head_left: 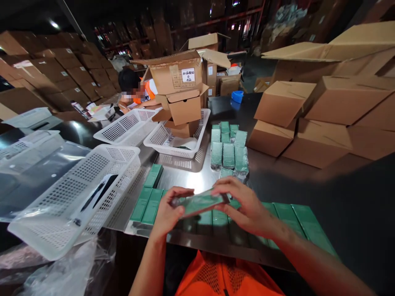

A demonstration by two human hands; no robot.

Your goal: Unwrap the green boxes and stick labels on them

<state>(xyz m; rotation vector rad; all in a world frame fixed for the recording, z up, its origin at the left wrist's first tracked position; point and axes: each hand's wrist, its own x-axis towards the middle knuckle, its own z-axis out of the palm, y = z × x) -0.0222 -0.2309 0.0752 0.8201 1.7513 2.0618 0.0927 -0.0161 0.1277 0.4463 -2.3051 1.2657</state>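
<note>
Between my two hands, above the table's near edge, is a flat green box that looks wrapped in clear film. My left hand grips its left end, thumb in front and fingers behind. At the right end, my right hand holds it with fingers on top and thumb below. Under and beside my hands lies a row of green boxes along the table edge, partly hidden by my hands and arms. Farther back, several film-wrapped green boxes are stacked in a cluster.
A white basket holding a black-and-white item stands at left. Behind it are another white basket and one with cartons. Brown cartons are piled at right. A co-worker leans over the far side. Plastic bags hang lower left.
</note>
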